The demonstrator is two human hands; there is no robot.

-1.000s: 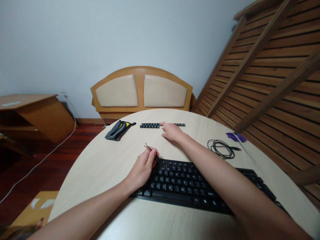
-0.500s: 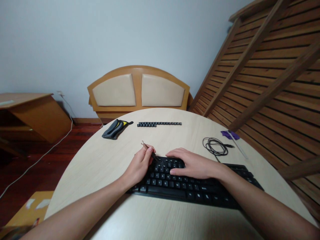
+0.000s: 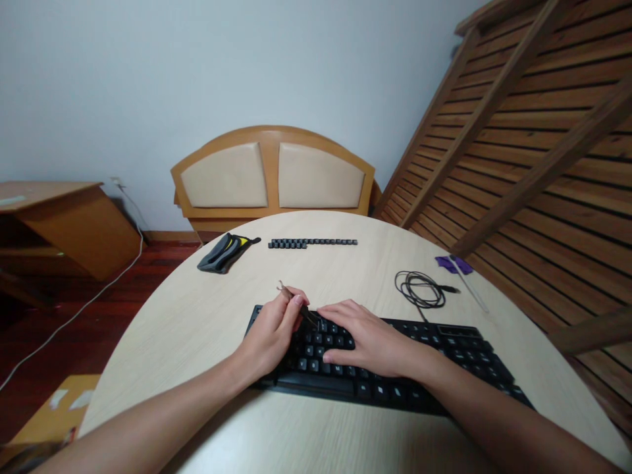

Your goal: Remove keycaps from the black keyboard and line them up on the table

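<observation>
One desk point(image 3: 74, 220) stands at the left edge of the frame. Right of it, one grey, black and yellow pouch point(image 3: 224, 253) lies on the one round table point(image 3: 192, 322), left of centre. The left hand point(image 3: 274, 322), near centre, has its fingers closed together on one slim tool point(image 3: 308, 316), whose lower end meets the keyboard. Above, two rows of loose keycaps point(image 3: 289, 243) lie side by side, too small to count surely. One black keyboard point(image 3: 345, 388) spans lower centre to lower right. The right hand point(image 3: 368, 336) rests on it, fingers apart. Farther right lie one coiled cable point(image 3: 428, 305), one purple cloth point(image 3: 447, 264) and one pale stick point(image 3: 471, 288).
</observation>
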